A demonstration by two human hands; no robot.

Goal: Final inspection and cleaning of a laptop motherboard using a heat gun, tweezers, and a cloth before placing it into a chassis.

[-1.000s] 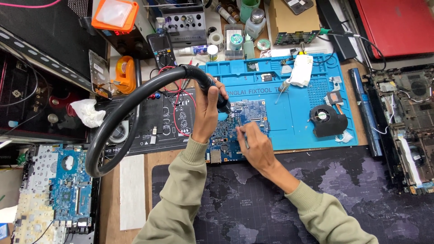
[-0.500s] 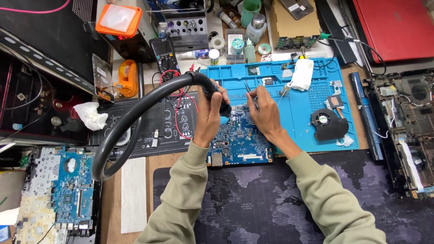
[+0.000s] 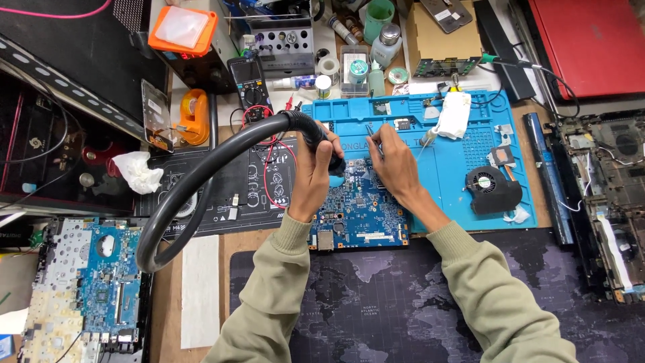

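**Right hand moved up to the far edge of the board**

Our left hand (image 3: 312,176) stayed clamped round the black handle at the end of the thick grey hose (image 3: 201,176), its tip held over the upper left part of the blue circuit board (image 3: 361,212). Our right hand (image 3: 395,165) was pinched shut on thin tweezers (image 3: 371,132). Compared with a second earlier, it had left the lower middle of the board and now sat at the board's far edge, tweezer tips over the blue work mat (image 3: 430,154).

The board itself had not shifted: it lay half on the mat, half on the dark desk pad (image 3: 376,302). We judged that the work on the board had moved to a new spot near its top edge.

A small black fan (image 3: 492,188) lay to the right on the mat, and a multimeter (image 3: 250,82) stood beyond the hose.
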